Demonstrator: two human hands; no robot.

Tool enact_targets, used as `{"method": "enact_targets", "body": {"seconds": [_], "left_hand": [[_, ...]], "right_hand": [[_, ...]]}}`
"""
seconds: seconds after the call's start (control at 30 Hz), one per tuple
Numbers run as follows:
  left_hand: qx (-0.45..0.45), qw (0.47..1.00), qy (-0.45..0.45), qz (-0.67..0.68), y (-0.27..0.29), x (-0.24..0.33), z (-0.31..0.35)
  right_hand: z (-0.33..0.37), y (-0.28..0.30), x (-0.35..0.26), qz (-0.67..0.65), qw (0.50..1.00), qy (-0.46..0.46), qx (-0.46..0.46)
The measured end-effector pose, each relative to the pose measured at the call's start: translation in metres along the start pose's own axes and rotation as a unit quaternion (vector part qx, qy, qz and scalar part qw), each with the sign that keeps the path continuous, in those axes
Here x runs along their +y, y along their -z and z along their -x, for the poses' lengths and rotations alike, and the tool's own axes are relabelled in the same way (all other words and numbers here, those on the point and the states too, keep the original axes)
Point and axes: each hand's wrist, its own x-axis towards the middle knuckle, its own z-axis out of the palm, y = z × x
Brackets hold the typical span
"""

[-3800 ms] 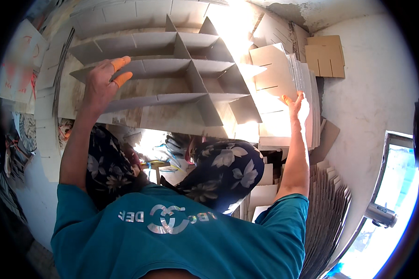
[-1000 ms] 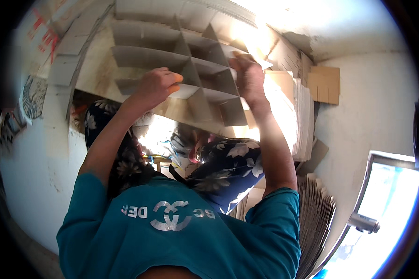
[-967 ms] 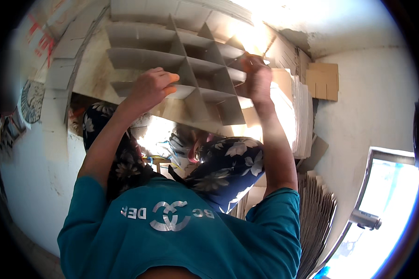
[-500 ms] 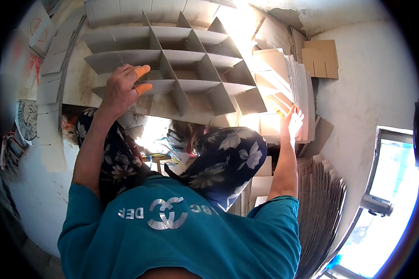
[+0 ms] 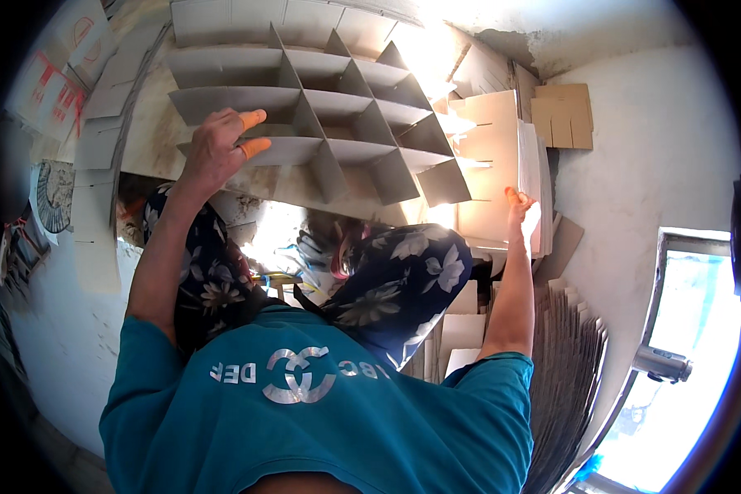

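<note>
A grey cardboard divider grid (image 5: 337,123), made of slotted strips crossing each other, stands on the table in front of me. My left hand (image 5: 218,144) is over its left part, beside the nearer strips. Orange finger covers sit on its thumb and forefinger, which are apart with nothing visible between them. To the right, my right hand (image 5: 521,210) pinches the near right edge of a slotted cardboard sheet (image 5: 486,156) at the stack of sheets (image 5: 535,165). An orange cover shows on that hand too; its other fingers are partly washed out by bright light.
More slotted cardboard (image 5: 280,20) stands along the table's far edge. A brown slotted piece (image 5: 562,115) is against the right wall. Many upright cardboard sheets (image 5: 564,362) are packed low at my right. Printed cartons (image 5: 49,95) stand at the left, and a window (image 5: 683,329) is at the right.
My right hand has closed on the sheet's edge, and that sheet now stands out from the stack, facing me more fully. My left hand has barely moved over the divider grid.
</note>
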Motion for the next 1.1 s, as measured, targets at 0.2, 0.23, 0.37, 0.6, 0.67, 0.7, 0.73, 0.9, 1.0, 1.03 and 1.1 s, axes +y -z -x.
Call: {"method": "enact_targets", "body": {"seconds": [0.2,0.23,0.37,0.6,0.67,0.7,0.73,0.9,1.0,1.03,1.1], "left_hand": [[0.030,0.999,0.035,-0.022,0.023,-0.008,0.013],[0.028,0.999,0.031,-0.022,0.024,-0.010,0.013],[0.021,0.999,0.047,-0.009,0.032,-0.014,0.018],[0.048,0.998,0.044,-0.014,0.034,-0.019,0.026],[0.048,0.998,0.036,-0.021,0.036,-0.022,0.028],[0.047,0.998,0.039,-0.025,0.036,-0.022,0.028],[0.045,0.998,0.041,-0.028,0.036,-0.023,0.029],[0.037,0.998,0.039,-0.027,0.032,-0.021,0.027],[0.032,0.998,0.045,-0.026,0.032,-0.020,0.027],[0.025,0.998,0.054,-0.026,0.032,-0.022,0.029],[0.017,0.997,0.065,-0.026,0.033,-0.023,0.031]], "right_hand": [[0.001,0.044,-0.051,-0.065,0.979,0.135,0.136],[0.005,0.057,-0.060,-0.044,0.966,0.152,0.206],[0.005,0.088,-0.110,0.019,0.946,0.178,0.270],[-0.022,0.097,-0.092,0.220,0.948,0.090,0.212],[-0.024,0.090,-0.080,0.227,0.953,0.066,0.188],[-0.025,0.086,-0.073,0.231,0.955,0.054,0.177],[-0.019,0.082,-0.070,0.121,0.973,0.057,0.187],[-0.024,0.057,-0.018,-0.027,0.983,0.082,0.164],[-0.023,0.054,-0.015,-0.069,0.983,0.082,0.148],[-0.020,0.060,-0.022,-0.058,0.985,0.075,0.142],[-0.020,0.060,-0.028,-0.066,0.985,0.078,0.142]]}}
